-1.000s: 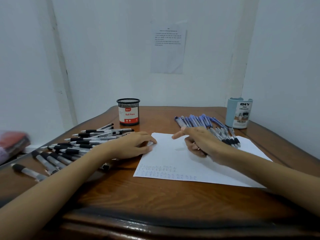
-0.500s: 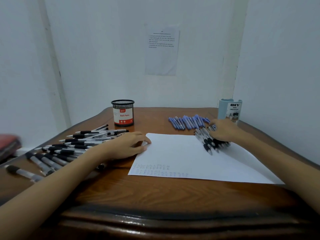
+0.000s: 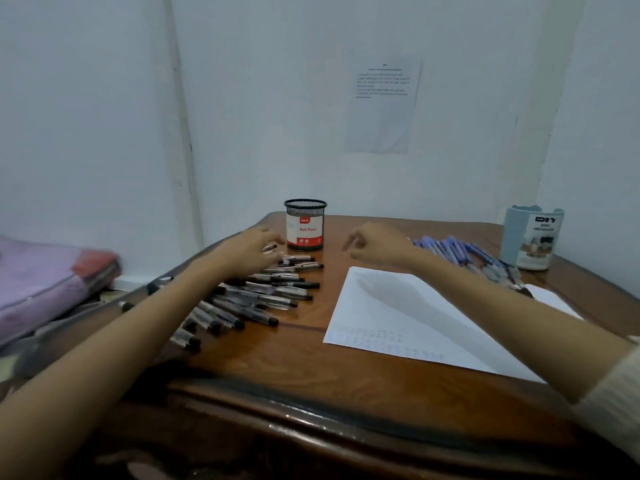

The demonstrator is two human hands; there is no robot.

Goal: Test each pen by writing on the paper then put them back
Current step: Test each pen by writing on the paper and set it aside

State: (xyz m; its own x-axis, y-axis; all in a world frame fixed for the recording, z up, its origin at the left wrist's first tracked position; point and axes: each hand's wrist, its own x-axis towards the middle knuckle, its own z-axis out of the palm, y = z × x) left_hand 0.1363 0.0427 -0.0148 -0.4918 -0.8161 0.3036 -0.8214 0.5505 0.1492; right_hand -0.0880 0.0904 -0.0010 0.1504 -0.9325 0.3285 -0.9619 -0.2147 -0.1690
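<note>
So the left hand is on the far end of the black pens spread left of the paper, fingers curled, can't tell if one's pinched. Right hand hangs over the surface by the mesh cup, fingers loosely curled, holding nothing. Blue pens lie far right.

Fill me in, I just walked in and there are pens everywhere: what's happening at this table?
A person is testing pens. Their left hand reaches over the far end of the black pens spread beside the mesh cup; blur hides whether it grips one. The right hand hovers with loosely curled fingers, holding nothing, between the mesh cup and the blue pens. The paper lies flat, with small test marks along its near edge.
</note>
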